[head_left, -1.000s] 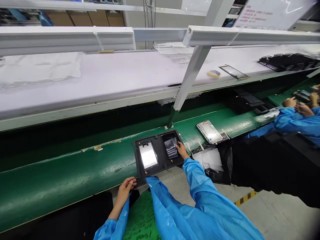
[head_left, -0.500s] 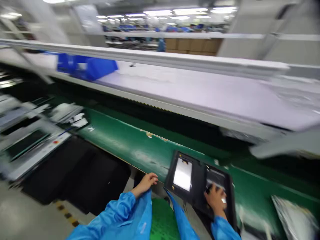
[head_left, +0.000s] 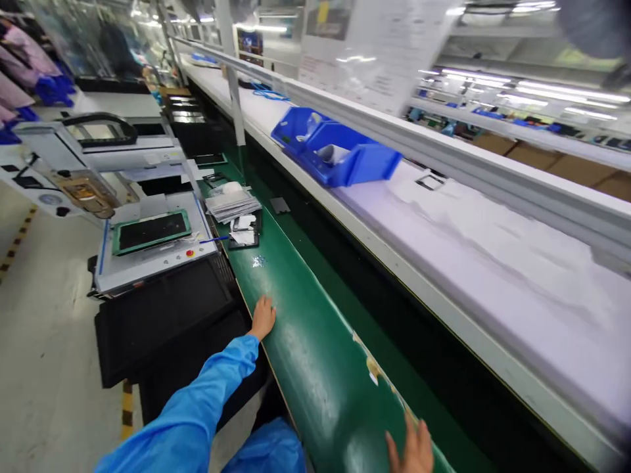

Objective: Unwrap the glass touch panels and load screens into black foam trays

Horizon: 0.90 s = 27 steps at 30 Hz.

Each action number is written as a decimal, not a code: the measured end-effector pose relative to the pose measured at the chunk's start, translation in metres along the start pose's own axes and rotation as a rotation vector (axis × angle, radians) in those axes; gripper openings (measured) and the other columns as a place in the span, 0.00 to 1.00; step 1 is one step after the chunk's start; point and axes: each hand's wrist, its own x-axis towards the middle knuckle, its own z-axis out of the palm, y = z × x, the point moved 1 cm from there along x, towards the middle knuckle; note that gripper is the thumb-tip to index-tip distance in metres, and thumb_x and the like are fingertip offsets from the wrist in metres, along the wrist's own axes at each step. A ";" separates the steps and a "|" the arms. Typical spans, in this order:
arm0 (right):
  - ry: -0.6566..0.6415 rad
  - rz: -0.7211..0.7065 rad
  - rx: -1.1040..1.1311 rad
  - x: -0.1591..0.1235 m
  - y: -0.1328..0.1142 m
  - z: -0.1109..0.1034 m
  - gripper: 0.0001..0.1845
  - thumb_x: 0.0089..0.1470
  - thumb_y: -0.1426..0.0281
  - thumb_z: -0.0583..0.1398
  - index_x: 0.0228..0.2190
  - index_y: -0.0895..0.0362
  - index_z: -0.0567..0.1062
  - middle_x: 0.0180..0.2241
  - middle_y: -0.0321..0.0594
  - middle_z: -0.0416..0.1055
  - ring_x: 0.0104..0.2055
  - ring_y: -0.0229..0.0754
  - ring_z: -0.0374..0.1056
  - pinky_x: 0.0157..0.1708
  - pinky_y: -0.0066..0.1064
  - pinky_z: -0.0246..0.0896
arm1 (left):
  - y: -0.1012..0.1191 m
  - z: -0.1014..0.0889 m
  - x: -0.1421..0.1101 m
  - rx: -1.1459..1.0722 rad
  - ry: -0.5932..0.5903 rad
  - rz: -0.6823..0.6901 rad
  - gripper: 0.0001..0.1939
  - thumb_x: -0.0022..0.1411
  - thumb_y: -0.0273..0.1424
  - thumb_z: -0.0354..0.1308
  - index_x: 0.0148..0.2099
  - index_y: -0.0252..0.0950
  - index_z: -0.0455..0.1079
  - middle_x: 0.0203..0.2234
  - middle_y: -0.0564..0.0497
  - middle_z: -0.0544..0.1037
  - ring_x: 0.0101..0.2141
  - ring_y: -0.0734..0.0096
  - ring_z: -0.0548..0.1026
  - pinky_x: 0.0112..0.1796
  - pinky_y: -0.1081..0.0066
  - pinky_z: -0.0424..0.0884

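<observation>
My left hand (head_left: 263,318) rests at the near edge of the green bench top (head_left: 300,348), its fingers stretched forward and nothing held in them. Just beyond those fingers lies a small cluster of shiny bits (head_left: 259,261), too small to name. At the bottom of the view my right hand (head_left: 414,450), partly cut off by the frame, has its fingers spread over the bench with nothing in them. Further along the bench are a dark frame with white scraps (head_left: 244,231) and a stack of thin grey-white pieces (head_left: 231,202).
To the left stands a white machine (head_left: 158,259) carrying a green-rimmed black panel (head_left: 152,232). Black trays (head_left: 167,315) lie below it. Blue bins (head_left: 340,151) sit on the long white shelf (head_left: 444,263) at right. A thin grey plate (head_left: 280,205) lies behind the bench.
The view has swung left along the bench. My right hand has come off the black tray with the bright panel, now out of view. My left hand has moved forward onto the bench.
</observation>
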 end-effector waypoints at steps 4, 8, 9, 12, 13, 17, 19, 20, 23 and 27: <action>-0.307 -0.271 0.045 0.146 -0.183 0.106 0.34 0.61 0.55 0.49 0.62 0.60 0.64 0.70 0.56 0.47 0.72 0.60 0.46 0.67 0.53 0.51 | -0.041 0.002 0.114 0.074 0.074 0.006 0.27 0.65 0.28 0.50 0.64 0.20 0.64 0.68 0.26 0.57 0.69 0.41 0.50 0.66 0.44 0.48; -0.553 -0.373 -0.069 0.284 -0.343 0.197 0.33 0.60 0.65 0.54 0.64 0.65 0.62 0.70 0.59 0.47 0.72 0.59 0.44 0.68 0.48 0.48 | -0.079 0.012 0.157 0.248 0.126 0.119 0.28 0.69 0.34 0.50 0.67 0.26 0.62 0.69 0.31 0.55 0.70 0.42 0.48 0.66 0.42 0.46; -0.587 -0.388 -0.099 0.314 -0.378 0.217 0.33 0.60 0.67 0.54 0.64 0.67 0.62 0.69 0.61 0.47 0.72 0.59 0.44 0.69 0.47 0.47 | -0.085 0.015 0.160 0.302 0.147 0.149 0.29 0.69 0.35 0.49 0.68 0.27 0.61 0.69 0.32 0.55 0.70 0.43 0.48 0.66 0.43 0.48; -0.625 -0.448 -0.139 0.390 -0.475 0.277 0.33 0.62 0.69 0.55 0.65 0.68 0.60 0.69 0.64 0.48 0.72 0.58 0.46 0.68 0.45 0.47 | -0.093 0.019 0.163 0.384 0.176 0.172 0.29 0.70 0.36 0.48 0.69 0.29 0.59 0.70 0.34 0.53 0.70 0.45 0.47 0.66 0.44 0.50; -0.624 -0.464 -0.144 0.411 -0.503 0.297 0.33 0.62 0.69 0.55 0.65 0.69 0.59 0.68 0.65 0.49 0.71 0.58 0.47 0.68 0.45 0.47 | -0.093 0.019 0.163 0.392 0.171 0.166 0.29 0.70 0.36 0.48 0.69 0.29 0.59 0.70 0.34 0.52 0.70 0.45 0.46 0.66 0.44 0.50; -0.585 -0.495 -0.146 0.477 -0.590 0.378 0.34 0.62 0.68 0.56 0.65 0.69 0.58 0.67 0.66 0.51 0.70 0.59 0.50 0.67 0.46 0.48 | -0.091 0.017 0.170 0.375 0.149 0.137 0.30 0.70 0.37 0.50 0.70 0.30 0.58 0.71 0.35 0.52 0.71 0.46 0.46 0.66 0.45 0.51; -0.566 -0.506 -0.136 0.502 -0.619 0.416 0.33 0.62 0.68 0.56 0.65 0.69 0.58 0.66 0.66 0.52 0.69 0.59 0.51 0.66 0.47 0.49 | -0.092 0.017 0.172 0.362 0.141 0.130 0.31 0.70 0.37 0.51 0.70 0.31 0.56 0.71 0.36 0.51 0.71 0.47 0.46 0.66 0.46 0.50; -0.562 -0.517 -0.133 0.512 -0.631 0.434 0.33 0.62 0.68 0.56 0.64 0.68 0.58 0.65 0.66 0.53 0.68 0.59 0.51 0.65 0.48 0.49 | -0.093 0.017 0.173 0.357 0.136 0.127 0.32 0.70 0.37 0.52 0.71 0.32 0.56 0.71 0.36 0.51 0.71 0.48 0.45 0.66 0.46 0.50; -0.559 -0.564 -0.145 0.538 -0.657 0.484 0.34 0.61 0.67 0.58 0.63 0.69 0.58 0.63 0.68 0.54 0.67 0.60 0.49 0.64 0.50 0.48 | -0.096 0.021 0.175 0.338 0.115 0.108 0.33 0.69 0.36 0.52 0.72 0.33 0.52 0.72 0.37 0.48 0.71 0.48 0.44 0.67 0.45 0.50; -0.583 -0.618 -0.153 0.564 -0.675 0.541 0.35 0.60 0.64 0.60 0.60 0.73 0.58 0.62 0.74 0.51 0.66 0.64 0.47 0.61 0.60 0.44 | -0.100 0.025 0.176 0.293 0.047 0.063 0.35 0.69 0.34 0.52 0.74 0.36 0.48 0.72 0.39 0.47 0.71 0.47 0.44 0.67 0.44 0.49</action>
